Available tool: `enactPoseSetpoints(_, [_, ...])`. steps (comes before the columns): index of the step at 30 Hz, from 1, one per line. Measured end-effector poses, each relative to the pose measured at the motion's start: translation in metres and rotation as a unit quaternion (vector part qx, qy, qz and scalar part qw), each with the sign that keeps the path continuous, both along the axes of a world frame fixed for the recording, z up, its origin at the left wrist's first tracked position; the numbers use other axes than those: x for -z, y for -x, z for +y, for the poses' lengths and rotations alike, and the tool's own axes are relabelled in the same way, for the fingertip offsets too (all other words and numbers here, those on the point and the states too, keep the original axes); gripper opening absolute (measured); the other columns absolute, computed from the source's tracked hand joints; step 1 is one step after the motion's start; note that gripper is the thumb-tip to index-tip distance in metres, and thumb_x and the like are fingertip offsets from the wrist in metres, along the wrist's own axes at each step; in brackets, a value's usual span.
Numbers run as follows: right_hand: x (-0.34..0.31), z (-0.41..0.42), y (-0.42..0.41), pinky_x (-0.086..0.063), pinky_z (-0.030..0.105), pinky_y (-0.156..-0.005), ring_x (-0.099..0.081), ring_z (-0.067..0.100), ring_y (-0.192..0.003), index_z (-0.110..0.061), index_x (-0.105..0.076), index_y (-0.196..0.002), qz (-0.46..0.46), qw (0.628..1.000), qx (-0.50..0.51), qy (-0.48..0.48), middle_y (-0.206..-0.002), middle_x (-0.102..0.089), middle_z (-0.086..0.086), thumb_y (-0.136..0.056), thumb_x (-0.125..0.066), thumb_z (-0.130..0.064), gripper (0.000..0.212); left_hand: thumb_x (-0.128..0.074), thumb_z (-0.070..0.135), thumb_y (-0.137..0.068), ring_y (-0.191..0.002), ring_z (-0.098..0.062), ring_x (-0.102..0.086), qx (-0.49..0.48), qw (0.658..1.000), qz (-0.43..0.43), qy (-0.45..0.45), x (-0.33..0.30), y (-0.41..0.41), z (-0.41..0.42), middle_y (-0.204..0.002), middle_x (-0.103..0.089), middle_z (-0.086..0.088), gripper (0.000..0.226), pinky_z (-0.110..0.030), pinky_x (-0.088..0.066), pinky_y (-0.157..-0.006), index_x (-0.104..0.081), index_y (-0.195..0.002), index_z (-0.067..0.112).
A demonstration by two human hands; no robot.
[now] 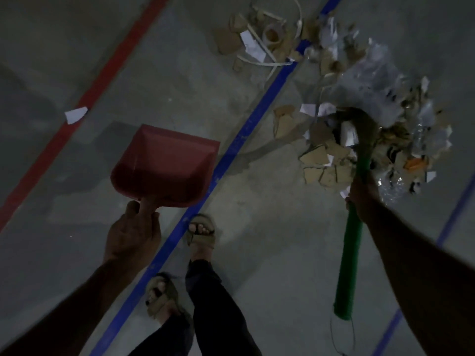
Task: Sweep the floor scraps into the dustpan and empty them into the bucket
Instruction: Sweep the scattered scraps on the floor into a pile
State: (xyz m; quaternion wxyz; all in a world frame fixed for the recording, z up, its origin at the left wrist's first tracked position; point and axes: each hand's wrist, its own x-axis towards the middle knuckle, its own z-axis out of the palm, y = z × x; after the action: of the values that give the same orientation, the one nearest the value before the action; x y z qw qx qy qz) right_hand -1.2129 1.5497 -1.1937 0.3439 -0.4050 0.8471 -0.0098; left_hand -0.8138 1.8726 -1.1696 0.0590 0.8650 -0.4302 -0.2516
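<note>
Concrete floor (77, 60) is filling my view, grey and dull, and it is carrying a red tape line (84, 98) on the left and a blue tape line (246, 129) running diagonally through the middle. Scraps (359, 124) are lying heaped to the right of the blue line, torn cardboard, white paper and crinkly clear plastic, with a looser cluster at the far end. I am holding the red dustpan (164, 163), a smooth plastic scoop, clear of the pile on the left; it is looking empty. My left hand (133, 232) is wrapping its fingers round the dustpan's short handle. My right hand (365, 196) is gripping the green broom handle (352, 253), fingers curled tight, and the bristle head is sitting in the heap. One white paper scrap (75, 114) is lying alone by the red line. No bucket is showing. I am judging the sweep is just starting: I should be setting the pan's lip flat on the floor near the heap and drawing short strokes, since light paper scatters.
</note>
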Motion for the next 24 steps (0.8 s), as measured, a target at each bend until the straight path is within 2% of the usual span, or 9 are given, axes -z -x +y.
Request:
enactPoseSetpoints(3, [-0.036,0.035,0.004,-0.045,0.027,-0.041,-0.055,0.020,-0.060,-0.039,-0.041,-0.138,-0.023,0.999,-0.016,0.043,-0.093,-0.061,0.009,-0.105,-0.038,-0.036,0.033,-0.059,0.011,-0.092,-0.065,-0.038,-0.058,0.021,0.998,-0.031,0.042,-0.007,0.003,-0.010,-0.091,-0.054,-0.016,0.044,-0.041,-0.047,-0.053,-0.049,-0.135,0.013])
enactPoseSetpoints(5, [-0.058,0.069,0.001,-0.045,0.027,-0.042,-0.054,0.019,-0.057,-0.043,-0.037,-0.143,-0.045,0.996,-0.048,0.060,-0.083,-0.057,0.007,-0.106,-0.039,-0.032,0.038,-0.053,0.014,-0.091,-0.062,-0.037,-0.056,0.039,0.995,-0.049,0.076,-0.009,0.001,-0.009,-0.090,-0.053,-0.016,0.044,-0.039,-0.045,-0.051,-0.051,-0.135,0.009])
enactPoseSetpoints(8, [-0.078,0.121,-0.012,-0.044,0.030,-0.044,-0.052,0.020,-0.055,-0.049,-0.029,-0.148,-0.072,0.993,-0.082,0.039,-0.074,-0.054,0.005,-0.106,-0.042,-0.028,0.050,-0.045,0.024,-0.089,-0.068,-0.038,-0.058,0.028,0.997,-0.049,0.059,-0.011,-0.004,-0.009,-0.095,-0.053,-0.015,0.046,-0.044,-0.051,-0.056,-0.050,-0.133,0.013])
enactPoseSetpoints(12, [-0.077,0.186,-0.051,-0.048,0.031,-0.054,-0.060,0.022,-0.056,-0.053,-0.018,-0.152,-0.004,0.984,-0.178,0.012,-0.078,-0.061,0.005,-0.104,-0.043,-0.038,0.056,-0.045,0.025,-0.090,-0.071,-0.037,-0.059,0.047,0.995,-0.058,0.064,-0.019,-0.015,0.007,-0.096,-0.055,-0.015,0.047,-0.042,-0.051,-0.059,-0.052,-0.135,0.012])
enactPoseSetpoints(14, [-0.064,0.208,-0.070,-0.042,0.028,-0.054,-0.057,0.021,-0.058,-0.051,-0.011,-0.154,0.032,0.969,-0.245,-0.017,-0.078,-0.058,0.005,-0.103,-0.042,-0.040,0.061,-0.047,0.022,-0.089,-0.069,-0.037,-0.059,0.061,0.994,-0.057,0.065,-0.021,-0.027,0.017,-0.094,-0.055,-0.015,0.048,-0.041,-0.050,-0.057,-0.053,-0.135,0.010])
enactPoseSetpoints(16, [-0.046,0.217,-0.084,-0.046,0.031,-0.058,-0.061,0.027,-0.066,-0.052,-0.005,-0.154,0.060,0.944,-0.315,-0.072,-0.084,-0.062,0.007,-0.103,-0.040,-0.043,0.063,-0.050,0.019,-0.088,-0.069,-0.037,-0.059,0.066,0.993,-0.069,0.070,-0.027,-0.039,0.029,-0.094,-0.056,-0.016,0.048,-0.041,-0.051,-0.056,-0.055,-0.134,0.008])
enactPoseSetpoints(19, [-0.020,0.200,-0.097,-0.052,0.038,-0.076,-0.067,0.034,-0.091,-0.044,-0.019,-0.154,0.115,0.930,-0.313,-0.152,-0.106,-0.068,0.015,-0.103,-0.036,-0.048,0.055,-0.054,0.013,-0.087,-0.064,-0.035,-0.060,0.137,0.977,-0.135,0.092,-0.039,-0.057,0.044,-0.097,-0.060,-0.020,0.036,-0.036,-0.049,-0.050,-0.062,-0.119,-0.002])
enactPoseSetpoints(21, [-0.012,0.180,-0.101,-0.056,0.042,-0.082,-0.067,0.036,-0.094,-0.029,-0.041,-0.147,0.132,0.948,-0.242,-0.156,-0.108,-0.067,0.018,-0.103,-0.036,-0.049,0.049,-0.043,0.020,-0.092,-0.064,-0.033,-0.058,0.125,0.984,-0.112,0.063,-0.038,-0.077,0.053,-0.095,-0.059,-0.019,0.039,-0.036,-0.048,-0.051,-0.062,-0.121,0.001])
enactPoseSetpoints(24, [-0.027,0.157,-0.104,-0.059,0.042,-0.065,-0.068,0.030,-0.074,-0.028,-0.045,-0.135,0.075,0.980,-0.139,-0.124,-0.092,-0.066,0.016,-0.104,-0.040,-0.041,0.035,-0.045,0.023,-0.095,-0.060,-0.031,-0.054,0.120,0.982,-0.136,0.047,-0.027,-0.100,0.072,-0.086,-0.054,-0.013,0.044,-0.037,-0.044,-0.051,-0.059,-0.132,0.005])
